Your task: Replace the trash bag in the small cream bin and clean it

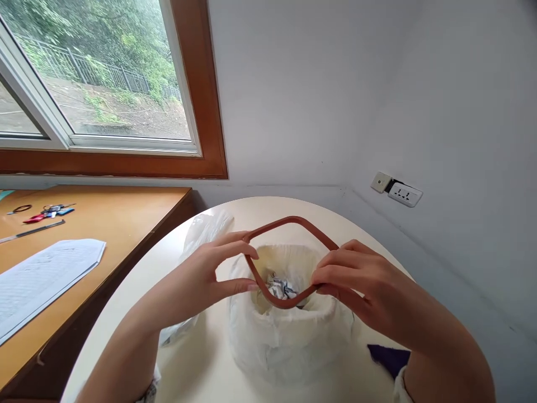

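A brown, rounded-square ring (280, 304), like the rim of a bin, is held up by both hands above a small trash bin (289, 341). My left hand (213, 268) grips the ring's left corner between thumb and fingers. On the opposite side, my right hand (356, 277) pinches its right corner. A thin white plastic bag lines the bin and is folded down over its outside. Crumpled paper (282, 286) lies inside, seen through the ring. The right fingertips partly cover the ring's right corner.
The bin stands on a round cream table (184, 369). A clear plastic bag (205, 229) lies behind my left arm, and dark purple cloth (390, 358) by my right forearm. A wooden desk (138, 207) at left carries papers (50, 280) and keys (52, 211).
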A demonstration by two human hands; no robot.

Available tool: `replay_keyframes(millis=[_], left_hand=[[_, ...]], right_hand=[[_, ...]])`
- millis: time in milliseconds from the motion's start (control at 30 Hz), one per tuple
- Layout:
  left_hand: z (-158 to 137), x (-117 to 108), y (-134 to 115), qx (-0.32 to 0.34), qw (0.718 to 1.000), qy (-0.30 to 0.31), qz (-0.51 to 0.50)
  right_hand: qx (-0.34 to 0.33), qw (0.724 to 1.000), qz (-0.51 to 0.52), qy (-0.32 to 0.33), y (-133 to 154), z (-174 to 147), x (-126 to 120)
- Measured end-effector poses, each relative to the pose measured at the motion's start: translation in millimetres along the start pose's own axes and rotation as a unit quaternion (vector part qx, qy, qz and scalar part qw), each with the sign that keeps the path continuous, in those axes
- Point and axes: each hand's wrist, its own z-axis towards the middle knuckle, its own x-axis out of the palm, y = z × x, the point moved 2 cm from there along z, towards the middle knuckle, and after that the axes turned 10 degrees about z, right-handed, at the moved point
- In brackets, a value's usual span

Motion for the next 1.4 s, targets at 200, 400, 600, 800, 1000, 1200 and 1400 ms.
replay_keyframes(millis=[200,400,600,800,1000,1200,1400], left_hand=[[0.9,2.0,1.0,-0.003,1.0,0.012,0.006],[0.7,1.2,1.1,-0.007,0.999,0.039,0.006],[5.0,-0.5,5.3,0.018,0.996,0.078,-0.035],[9.6,4.1,8.3,0.045,0.987,0.126,-0.09],[8.9,9.5,17.9,0.05,0.988,0.119,-0.089],[8.0,9.1,25.5,0.02,0.992,0.11,-0.066],[6.5,11.2,31.5,0.022,0.995,0.088,-0.047]], right_hand=[[0.029,0.999,0.006,0.033,-1.0,-1.2,1.8],[0.046,0.997,0.017,0.056,-4.1,-4.6,2.5],[0.062,0.996,0.043,-0.038,-8.9,-4.0,-3.4],[0.177,0.98,0.038,-0.082,-30.1,6.4,5.5],[0.241,0.968,-0.002,-0.07,-36.9,14.0,20.1],[0.258,0.965,-0.013,-0.051,-39.6,14.5,24.3],[0.262,0.964,-0.038,-0.031,-37.0,13.4,23.9]])
